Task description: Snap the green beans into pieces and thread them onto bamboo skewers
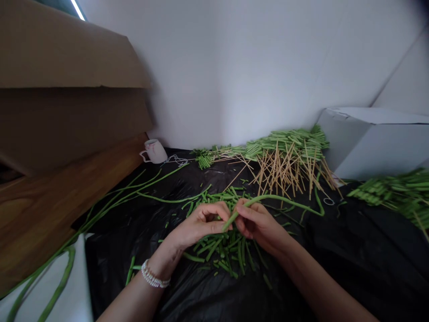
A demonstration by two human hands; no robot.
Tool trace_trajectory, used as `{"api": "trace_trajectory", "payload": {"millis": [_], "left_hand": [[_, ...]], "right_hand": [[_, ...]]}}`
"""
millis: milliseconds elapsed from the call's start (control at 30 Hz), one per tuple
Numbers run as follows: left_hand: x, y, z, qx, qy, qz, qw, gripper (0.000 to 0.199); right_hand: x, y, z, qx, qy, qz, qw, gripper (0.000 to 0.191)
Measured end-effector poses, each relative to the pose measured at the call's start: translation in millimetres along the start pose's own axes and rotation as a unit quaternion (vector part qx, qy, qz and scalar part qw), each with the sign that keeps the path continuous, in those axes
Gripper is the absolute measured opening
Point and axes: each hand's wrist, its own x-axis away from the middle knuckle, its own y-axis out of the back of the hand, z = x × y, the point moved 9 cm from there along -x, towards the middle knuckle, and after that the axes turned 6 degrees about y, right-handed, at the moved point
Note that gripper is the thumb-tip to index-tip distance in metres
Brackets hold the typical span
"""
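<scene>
A long green bean (268, 197) runs through both hands, its near end pointing down between them and its thin far part curving away to the right. My left hand (204, 223) pinches the near end between thumb and forefinger. My right hand (254, 219) grips the bean slightly higher up, fingers curled under it. Right below both hands lies a loose pile of short cut bean pieces (231, 255) on a black plastic sheet (134, 277). The fingertips partly hide where the bean is held.
Wooden skewers (284, 172) lie against stacked bean pieces (288, 138) at the back. More bundles (398, 190) sit right, by a white box (385, 138). Whole long beans (110, 203) stretch along the left. A white mug (156, 151) stands near a cardboard box (73, 89).
</scene>
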Motion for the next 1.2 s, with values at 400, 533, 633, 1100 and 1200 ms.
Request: {"api": "trace_trajectory", "payload": {"millis": [400,533,633,1100,1200], "left_hand": [[7,75.4,18,-0.105,0.019,-0.353,0.930,0.026],[4,75.3,23,-0.134,0.019,-0.341,0.930,0.031],[0,66.4,27,-0.123,0.039,-0.294,0.947,0.050],[-6,19.4,21,-0.136,0.084,-0.083,0.984,0.027],[-5,12.6,23,-0.138,0.093,-0.042,0.985,0.029]], "right_hand": [[5,-6,6,0.060,0.002,0.033,0.998,0.030],[1,4,9,0.140,0.017,-0.020,0.990,0.032],[-1,6,11,0.172,0.016,-0.035,0.984,0.034],[-3,23,17,0.160,0.054,-0.103,0.980,0.031],[-2,27,23,0.145,0.074,-0.115,0.980,0.030]]}}
